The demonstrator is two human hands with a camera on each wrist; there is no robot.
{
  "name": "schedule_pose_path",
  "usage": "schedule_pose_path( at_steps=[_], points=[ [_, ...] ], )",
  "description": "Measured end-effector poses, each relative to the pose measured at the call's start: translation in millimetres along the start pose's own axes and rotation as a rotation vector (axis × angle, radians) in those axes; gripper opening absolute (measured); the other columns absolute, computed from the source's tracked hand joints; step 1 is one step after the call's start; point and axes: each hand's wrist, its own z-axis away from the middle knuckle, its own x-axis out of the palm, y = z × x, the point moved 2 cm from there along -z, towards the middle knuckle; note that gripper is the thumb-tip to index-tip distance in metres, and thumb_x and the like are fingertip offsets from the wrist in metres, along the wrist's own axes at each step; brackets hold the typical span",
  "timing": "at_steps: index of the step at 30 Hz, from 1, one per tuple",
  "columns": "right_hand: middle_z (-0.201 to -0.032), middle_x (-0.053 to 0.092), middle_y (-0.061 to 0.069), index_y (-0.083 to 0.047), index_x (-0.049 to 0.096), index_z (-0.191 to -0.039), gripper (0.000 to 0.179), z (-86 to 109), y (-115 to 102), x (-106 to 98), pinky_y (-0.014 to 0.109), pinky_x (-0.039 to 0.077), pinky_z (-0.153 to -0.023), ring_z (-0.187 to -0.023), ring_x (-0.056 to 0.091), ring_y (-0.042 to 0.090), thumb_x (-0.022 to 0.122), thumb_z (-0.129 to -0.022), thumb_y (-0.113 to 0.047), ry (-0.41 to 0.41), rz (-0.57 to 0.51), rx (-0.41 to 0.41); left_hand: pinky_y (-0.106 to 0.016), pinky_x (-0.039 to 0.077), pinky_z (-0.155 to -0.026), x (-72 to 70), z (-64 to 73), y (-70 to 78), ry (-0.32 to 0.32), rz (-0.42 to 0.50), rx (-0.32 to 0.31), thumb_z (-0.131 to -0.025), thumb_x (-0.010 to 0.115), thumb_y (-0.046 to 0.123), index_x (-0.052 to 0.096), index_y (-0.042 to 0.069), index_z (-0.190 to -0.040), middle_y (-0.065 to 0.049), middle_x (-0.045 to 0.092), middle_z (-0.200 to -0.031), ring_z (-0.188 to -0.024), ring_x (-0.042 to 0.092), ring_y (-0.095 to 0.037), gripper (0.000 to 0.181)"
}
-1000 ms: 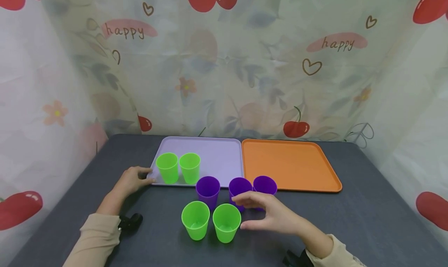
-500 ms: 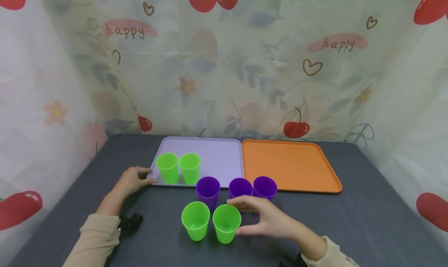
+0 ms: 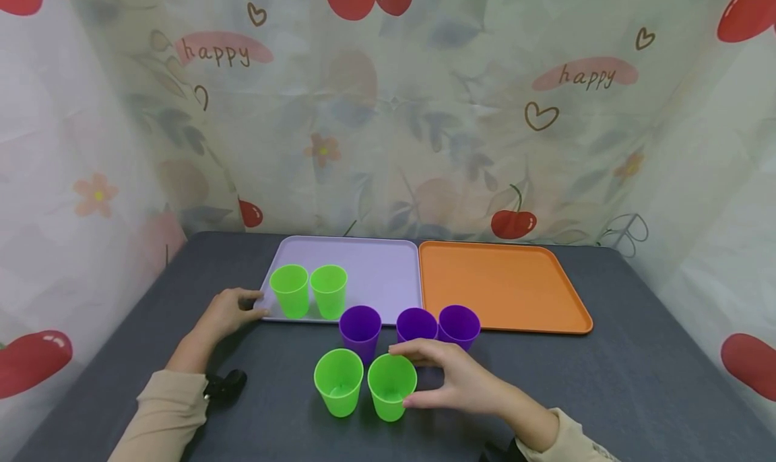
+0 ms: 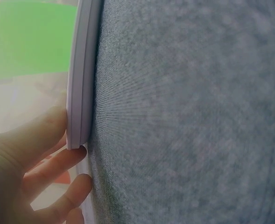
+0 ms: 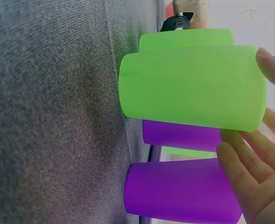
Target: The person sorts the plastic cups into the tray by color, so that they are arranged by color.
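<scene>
My right hand (image 3: 461, 380) holds a bright green cup (image 3: 390, 389) near its rim, thumb on the near side and fingers on the far side. In the right wrist view this green cup (image 5: 188, 86) stands upright on the table between the thumb and fingers. My left hand (image 3: 225, 312) grips the near left corner of the lilac tray (image 3: 382, 273), thumb above and a finger at the edge in the left wrist view. Another green cup (image 3: 338, 386) stands just left of the held one. Two more green cups, one left (image 3: 289, 293) and one right (image 3: 329, 293), stand on the tray.
Behind the front green cups stand three purple cups, one left (image 3: 360, 333), one middle (image 3: 416, 323) and one right (image 3: 459, 326); my right hand partly hides two. An orange tray (image 3: 491, 287) adjoins the lilac one. A patterned curtain (image 3: 394, 132) encloses the dark table (image 3: 545, 381).
My right hand has moved left to the nearer right green cup, and its thumb and fingers now lie against that cup's sides. The left hand has stayed on the tray corner.
</scene>
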Motion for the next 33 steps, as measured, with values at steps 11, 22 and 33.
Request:
schedule_pose_path(
  at_steps=[11, 22, 33],
  points=[
    [-0.118, 0.064, 0.009, -0.005, 0.055, -0.124, 0.053, 0.6, 0.7, 0.7, 0.026, 0.052, -0.089, -0.104, 0.065, 0.016, 0.074, -0.079, -0.025, 0.0, -0.009, 0.016, -0.058, 0.041, -0.093, 0.0, -0.3, -0.7, -0.003, -0.003, 0.0, -0.083, 0.069, 0.029, 0.058, -0.003, -0.123, -0.034, 0.052, -0.126, -0.116, 0.047, -0.049, 0.053],
    [-0.116, 0.066, 0.008, -0.007, 0.056, -0.123, 0.053, 0.0, -8.7, -9.4, 0.026, 0.052, -0.087, -0.103, 0.066, 0.015, 0.076, -0.077, -0.026, 0.017, 0.003, 0.024, -0.058, 0.04, -0.095, 1.0, -1.2, -1.1, -0.018, -0.001, -0.021, -0.083, 0.069, 0.03, 0.057, -0.002, -0.125, -0.032, 0.052, -0.127, -0.117, 0.047, -0.047, 0.054],
    [-0.117, 0.065, 0.008, -0.008, 0.055, -0.124, 0.055, -3.4, -18.6, -25.9, 0.027, 0.052, -0.088, -0.105, 0.065, 0.014, 0.078, -0.075, -0.02, 0.029, -0.043, 0.04, -0.059, 0.039, -0.094, -0.5, -0.3, 0.9, -0.013, -0.002, -0.013, -0.083, 0.069, 0.03, 0.058, -0.003, -0.124, -0.033, 0.052, -0.126, -0.117, 0.046, -0.049, 0.054]
  ],
)
